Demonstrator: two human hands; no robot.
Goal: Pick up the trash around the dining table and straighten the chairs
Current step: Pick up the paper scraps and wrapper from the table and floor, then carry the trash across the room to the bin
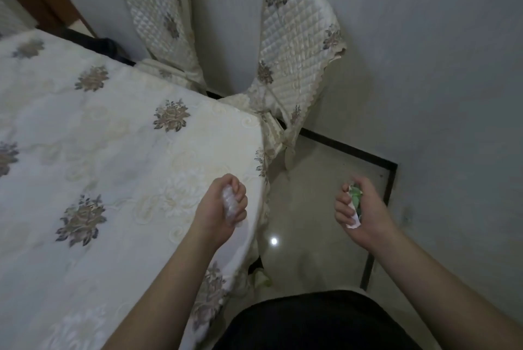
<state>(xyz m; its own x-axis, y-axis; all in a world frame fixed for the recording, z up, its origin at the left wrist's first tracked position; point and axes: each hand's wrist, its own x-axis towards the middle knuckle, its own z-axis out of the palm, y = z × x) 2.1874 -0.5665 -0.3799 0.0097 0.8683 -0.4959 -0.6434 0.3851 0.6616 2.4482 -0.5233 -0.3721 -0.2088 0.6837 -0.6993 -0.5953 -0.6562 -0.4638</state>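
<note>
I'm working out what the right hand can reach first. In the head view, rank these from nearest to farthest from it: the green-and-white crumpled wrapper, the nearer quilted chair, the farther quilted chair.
1. Green-and-white crumpled wrapper: held in the right hand itself.
2. Nearer quilted chair: ahead, at the table corner.
3. Farther quilted chair: beyond it, to the left along the wall.

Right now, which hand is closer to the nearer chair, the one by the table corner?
Right, narrowly. The right hand, holding a green-and-white wrapper, is over the floor just below the nearer chair. The left hand, gripping a white crumpled wad, is over the tablecloth edge.
</note>
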